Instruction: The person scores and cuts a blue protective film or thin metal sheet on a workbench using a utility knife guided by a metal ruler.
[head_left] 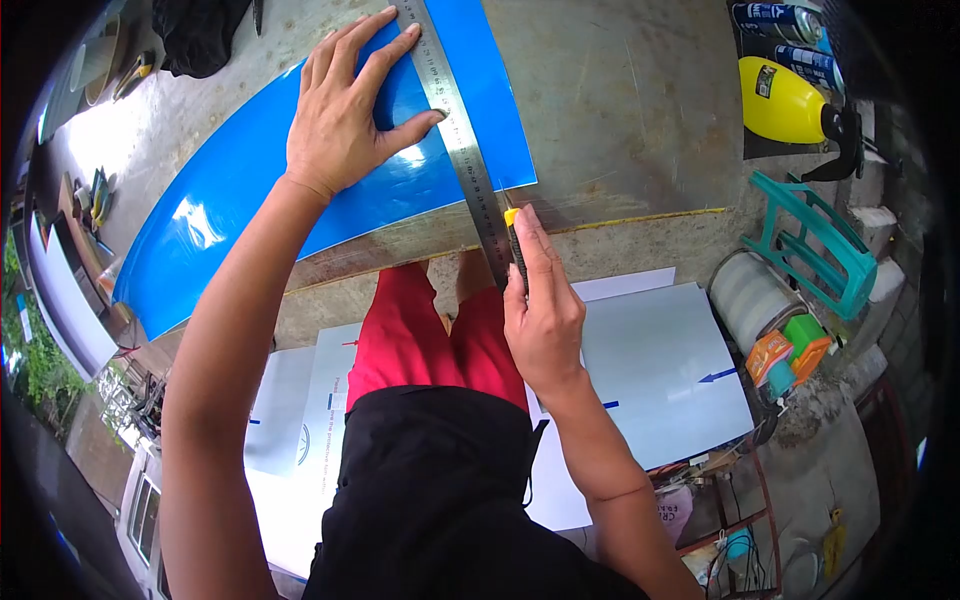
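Note:
A glossy blue sheet (390, 185) with one curved side lies on the worktable. Across it runs a long steel ruler (450, 110), its near end sticking out past the table's edge. My left hand (345, 105) is spread flat, fingers apart, pressing on the sheet with the fingertips and thumb at the ruler's left side. In my right hand (545, 310) is a utility knife (515, 230) with a yellow tip and dark body, gripped between thumb and fingers. Its thin blade points at the sheet's near edge, just right of the ruler.
Bare metal worktable (620, 110) extends to the right. A yellow spray bottle (780, 100) and spray cans (780, 20) stand at right, near a teal plastic stool (815, 245). Dark cloth (200, 35) lies at upper left. Pale sheets (660, 370) lie below, around my legs.

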